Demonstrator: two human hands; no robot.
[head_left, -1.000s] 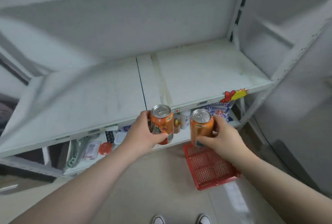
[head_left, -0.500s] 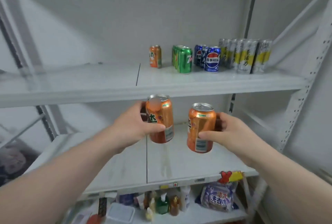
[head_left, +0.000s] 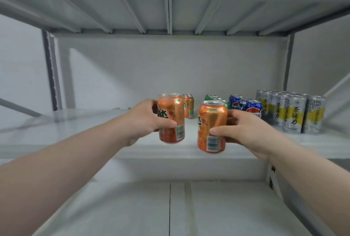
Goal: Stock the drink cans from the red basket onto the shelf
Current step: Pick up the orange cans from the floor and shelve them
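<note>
**Orange cans [head_left: 171, 118] up at the shelf [head_left: 75, 131]**

Gripped upright, one per hand, at the shelf's front edge: left hand [head_left: 144, 120] curled round the higher can [head_left: 170, 107], right hand [head_left: 244, 133] round the lower can [head_left: 212, 122], hands apart. Farther back on the shelf, a lone orange can [head_left: 188, 106], then green cans [head_left: 212, 97], blue cans [head_left: 244, 104] and silver-yellow cans [head_left: 289, 111] toward its right end.

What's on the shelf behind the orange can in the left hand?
Behind the held orange can in the left hand, a second orange can stands on the shelf. Its left side is covered, as is anything directly behind the held can.
</note>
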